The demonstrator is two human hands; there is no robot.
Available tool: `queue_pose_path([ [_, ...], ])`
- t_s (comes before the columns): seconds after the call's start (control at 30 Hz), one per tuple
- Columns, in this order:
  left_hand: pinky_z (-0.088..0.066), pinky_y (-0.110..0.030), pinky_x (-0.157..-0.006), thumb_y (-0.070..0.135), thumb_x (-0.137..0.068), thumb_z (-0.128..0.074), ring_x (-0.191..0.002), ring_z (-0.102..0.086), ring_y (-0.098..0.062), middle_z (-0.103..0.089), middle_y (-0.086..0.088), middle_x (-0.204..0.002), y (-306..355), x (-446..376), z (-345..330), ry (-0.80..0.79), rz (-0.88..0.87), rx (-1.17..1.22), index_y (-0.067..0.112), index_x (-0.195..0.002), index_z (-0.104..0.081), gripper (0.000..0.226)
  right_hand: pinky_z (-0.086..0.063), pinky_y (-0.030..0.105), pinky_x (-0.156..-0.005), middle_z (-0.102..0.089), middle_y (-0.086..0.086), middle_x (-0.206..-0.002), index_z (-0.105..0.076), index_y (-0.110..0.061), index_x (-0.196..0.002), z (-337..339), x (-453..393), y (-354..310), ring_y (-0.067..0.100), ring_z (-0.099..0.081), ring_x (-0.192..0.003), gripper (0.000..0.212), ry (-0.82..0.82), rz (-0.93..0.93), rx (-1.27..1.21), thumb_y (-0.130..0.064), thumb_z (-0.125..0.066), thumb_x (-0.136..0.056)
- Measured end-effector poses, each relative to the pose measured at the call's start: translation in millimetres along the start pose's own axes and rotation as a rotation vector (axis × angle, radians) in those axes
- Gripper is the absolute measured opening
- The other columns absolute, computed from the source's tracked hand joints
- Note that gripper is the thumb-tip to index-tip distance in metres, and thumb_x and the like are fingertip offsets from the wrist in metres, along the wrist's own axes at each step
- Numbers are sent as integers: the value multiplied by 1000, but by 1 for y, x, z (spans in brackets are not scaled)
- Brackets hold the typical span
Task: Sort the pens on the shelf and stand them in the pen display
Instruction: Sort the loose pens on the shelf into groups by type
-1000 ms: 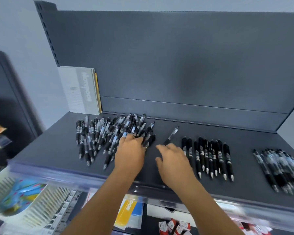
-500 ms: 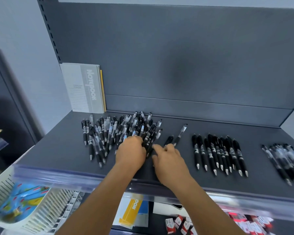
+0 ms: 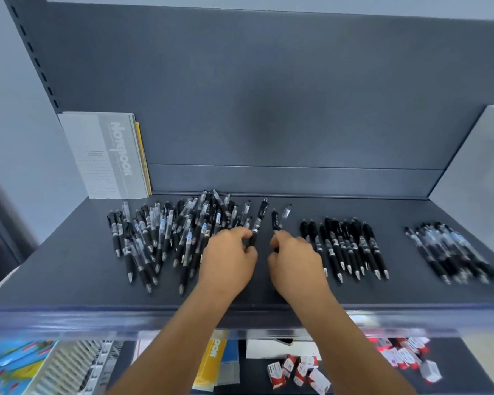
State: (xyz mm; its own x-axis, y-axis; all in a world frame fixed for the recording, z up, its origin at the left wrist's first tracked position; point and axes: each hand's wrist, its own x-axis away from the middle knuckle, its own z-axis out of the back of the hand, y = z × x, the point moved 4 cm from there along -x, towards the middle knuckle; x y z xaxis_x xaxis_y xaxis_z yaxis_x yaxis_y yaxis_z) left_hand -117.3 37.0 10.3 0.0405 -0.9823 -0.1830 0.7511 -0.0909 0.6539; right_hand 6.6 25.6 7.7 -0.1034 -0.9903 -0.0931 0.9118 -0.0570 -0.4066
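A mixed heap of black and clear pens (image 3: pixel 166 235) lies on the left of the dark shelf (image 3: pixel 69 269). A sorted row of black pens (image 3: pixel 351 246) lies right of centre, and a row of clear-barrelled pens (image 3: pixel 451 252) sits at the far right. My left hand (image 3: pixel 228 258) pinches a black pen (image 3: pixel 260 220) at the heap's right edge. My right hand (image 3: pixel 294 258) holds two pens, one black (image 3: pixel 275 220) and one clear (image 3: pixel 285 213), by their lower ends. No pen display is in view.
Grey notebooks (image 3: pixel 109 158) stand against the back panel at the shelf's left rear. A clear plastic lip (image 3: pixel 69 320) runs along the shelf's front edge. Below are small red-and-white boxes (image 3: pixel 297 372), a yellow packet (image 3: pixel 214 363) and a white basket (image 3: pixel 66 369).
My left hand has drawn one black pen out of the heap's right edge. My right hand now holds the two loose pens between the heap and the black row. The camera moved closer.
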Motion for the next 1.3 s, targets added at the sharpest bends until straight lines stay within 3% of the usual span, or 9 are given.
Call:
queue_pose_path([
  [0.23,-54,-35,-79,23,-86,-55,-89,-64,-20,-67,-1,-98,53,6,-48,-107,-72,29,28,-121,-60,36,-34,27,-65,-62,9,-101,-57,-18,-108,48,-1,70,29,-58,-87,22,99,-115,58,-14,-45,-90],
  [0.37,-54,-35,-77,18,-87,-52,-92,-62,-24,-64,-4,-102,82,9,-74,-146,-82,-17,20,-113,-63,28,-35,26,-63,-61,9,-99,-60,-18,-104,58,-1,102,29,-58,-84,24,87,-179,91,-9,-44,-89],
  [0.53,-47,-32,-70,15,-88,-51,-93,-61,-27,-61,-6,-105,102,12,-98,-197,-71,-125,15,-106,-64,22,-35,25,-64,-56,9,-108,-58,-17,-111,57,-5,121,27,-60,-89,26,55,-146,139,-7,-46,-90],
  [0.7,-49,-37,-79,17,-92,-50,-100,-59,-30,-55,-9,-115,109,15,-108,-243,-82,-198,14,-116,-61,27,-34,25,-66,-54,9,-110,-58,-16,-112,53,-7,128,28,-59,-94,26,-1,-88,158,-6,-46,-90],
  [0.97,-47,-36,-78,29,-95,-46,-97,-57,-29,-53,-9,-108,109,18,-99,-172,-75,-260,10,-96,-60,24,-42,28,-73,-44,8,-119,-58,-21,-117,53,-5,127,27,-54,-102,27,-32,-24,173,-16,-45,-94],
  [1.1,-48,-39,-84,29,-95,-46,-112,-48,-25,-52,-5,-113,98,16,-84,-119,-71,-281,15,-112,-59,25,-47,31,-78,-46,7,-116,-57,-21,-117,56,-6,113,28,-52,-102,26,-5,45,136,-21,-45,-94],
  [1.3,-44,-35,-91,29,-97,-47,-126,-34,-24,-45,-4,-131,61,10,-48,-71,9,-416,18,-131,-49,36,-43,32,-87,-45,6,-128,-47,-22,-131,48,-10,72,26,-47,-115,35,-43,172,94,-27,-43,-96],
])
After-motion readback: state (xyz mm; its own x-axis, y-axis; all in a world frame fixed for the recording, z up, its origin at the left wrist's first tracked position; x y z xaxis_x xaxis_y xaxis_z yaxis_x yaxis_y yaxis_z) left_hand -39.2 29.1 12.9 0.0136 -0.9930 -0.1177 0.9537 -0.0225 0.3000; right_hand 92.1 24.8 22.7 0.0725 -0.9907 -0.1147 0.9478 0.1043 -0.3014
